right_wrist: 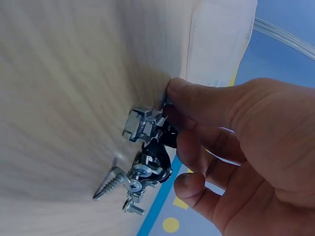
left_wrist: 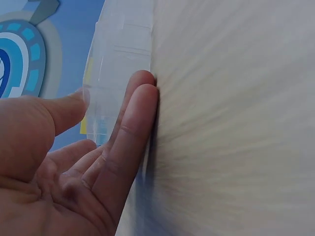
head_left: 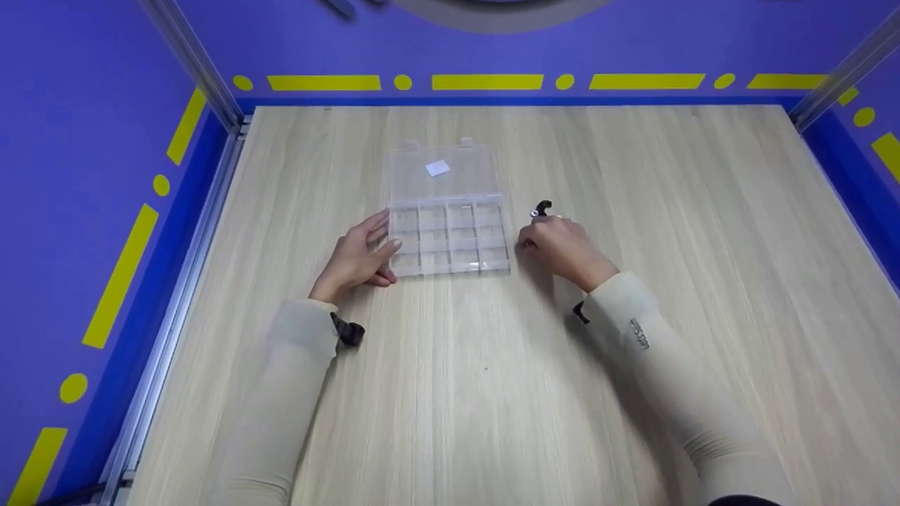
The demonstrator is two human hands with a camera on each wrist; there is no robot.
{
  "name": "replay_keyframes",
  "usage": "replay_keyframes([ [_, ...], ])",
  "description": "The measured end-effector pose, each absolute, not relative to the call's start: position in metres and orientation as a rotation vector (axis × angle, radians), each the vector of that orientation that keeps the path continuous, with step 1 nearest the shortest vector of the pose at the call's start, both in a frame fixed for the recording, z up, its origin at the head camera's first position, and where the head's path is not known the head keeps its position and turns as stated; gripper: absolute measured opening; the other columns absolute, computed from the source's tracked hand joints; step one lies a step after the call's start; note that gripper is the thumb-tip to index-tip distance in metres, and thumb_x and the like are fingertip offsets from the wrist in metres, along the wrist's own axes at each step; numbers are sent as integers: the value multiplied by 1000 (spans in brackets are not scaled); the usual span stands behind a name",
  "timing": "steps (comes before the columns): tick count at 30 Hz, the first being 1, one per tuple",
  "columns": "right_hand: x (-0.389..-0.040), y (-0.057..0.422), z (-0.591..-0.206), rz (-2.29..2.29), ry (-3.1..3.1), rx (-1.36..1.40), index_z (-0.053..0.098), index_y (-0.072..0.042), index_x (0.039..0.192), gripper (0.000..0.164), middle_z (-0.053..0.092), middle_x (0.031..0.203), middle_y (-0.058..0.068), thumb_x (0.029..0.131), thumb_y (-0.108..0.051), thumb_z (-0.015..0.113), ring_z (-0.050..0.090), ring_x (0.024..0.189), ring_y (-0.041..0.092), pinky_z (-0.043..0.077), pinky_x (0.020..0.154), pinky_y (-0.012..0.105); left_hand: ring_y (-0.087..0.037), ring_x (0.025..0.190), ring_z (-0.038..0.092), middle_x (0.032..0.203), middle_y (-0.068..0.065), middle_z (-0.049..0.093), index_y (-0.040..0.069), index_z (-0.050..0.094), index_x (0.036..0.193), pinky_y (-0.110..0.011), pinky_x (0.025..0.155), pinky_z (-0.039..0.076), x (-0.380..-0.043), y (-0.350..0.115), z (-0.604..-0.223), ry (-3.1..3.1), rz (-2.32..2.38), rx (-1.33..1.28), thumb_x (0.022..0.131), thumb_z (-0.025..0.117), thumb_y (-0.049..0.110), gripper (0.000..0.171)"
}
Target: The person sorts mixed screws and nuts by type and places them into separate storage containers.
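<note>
A clear plastic compartment box (head_left: 450, 244) lies on the table with its lid folded back, away from me. At its left side is my left hand (head_left: 355, 256), thumb over the rim and fingers along the outer wall; the box wall (left_wrist: 125, 54) also shows in the left wrist view. My right hand (head_left: 562, 246) is just right of the box, fingers curled down. In the right wrist view, its thumb and forefinger tips touch a small heap of hardware (right_wrist: 147, 160) with screws, metal fittings and black pieces. Whether a piece is between those fingertips is hidden.
A white label (head_left: 437, 168) sits on the lid. Blue panels (head_left: 492, 56) with yellow marks stand behind and beside the wooden table (head_left: 457, 393). A black hooked piece (head_left: 543, 206) shows beyond the right hand. Dark camera mounts (head_left: 349, 332) are on the wrists.
</note>
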State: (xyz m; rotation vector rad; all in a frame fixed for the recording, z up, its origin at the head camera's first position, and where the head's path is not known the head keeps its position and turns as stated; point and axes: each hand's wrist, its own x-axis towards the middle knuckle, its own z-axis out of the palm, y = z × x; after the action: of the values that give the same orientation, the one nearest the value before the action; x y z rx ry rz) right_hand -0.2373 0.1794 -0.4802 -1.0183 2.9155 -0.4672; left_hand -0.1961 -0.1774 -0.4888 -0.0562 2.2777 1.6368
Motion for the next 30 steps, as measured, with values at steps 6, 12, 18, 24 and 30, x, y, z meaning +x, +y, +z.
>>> replay_keyframes([
  [6,-238,180,-477,-518,2902,-962,67,-6,83,14,58,76,5,90,7,65,51,72,23,43,59,36,-25,64,72,161,-12,40,18,27,164,-35,56,63,-195,-177,-489,2283,1631,-43,106,61,19,67],
  [12,-238,176,-466,-590,2947,-1012,66,-5,87,12,57,82,6,87,7,64,52,73,21,46,60,35,-25,65,73,162,-12,39,20,29,164,-35,56,63,-194,-177,-488,2270,1648,-31,105,61,22,67],
  [18,-242,163,-451,-615,2949,-1120,72,-1,104,16,67,96,10,89,4,66,66,81,26,57,68,41,-24,64,72,162,-12,38,20,29,164,-33,55,62,-195,-178,-491,2289,1644,-34,105,61,23,66],
  [24,-245,140,-439,-602,2923,-1205,75,-1,107,16,68,100,10,95,-1,66,68,85,27,58,73,40,-23,64,72,162,-10,39,21,28,164,-33,54,62,-195,-178,-492,2285,1645,-52,105,61,22,67],
  [30,-246,115,-426,-557,2862,-1206,74,-4,108,13,69,104,7,96,-3,69,68,92,26,58,78,39,-23,64,72,161,-11,41,20,29,164,-33,54,62,-195,-178,-493,2281,1668,-38,105,61,22,67],
])
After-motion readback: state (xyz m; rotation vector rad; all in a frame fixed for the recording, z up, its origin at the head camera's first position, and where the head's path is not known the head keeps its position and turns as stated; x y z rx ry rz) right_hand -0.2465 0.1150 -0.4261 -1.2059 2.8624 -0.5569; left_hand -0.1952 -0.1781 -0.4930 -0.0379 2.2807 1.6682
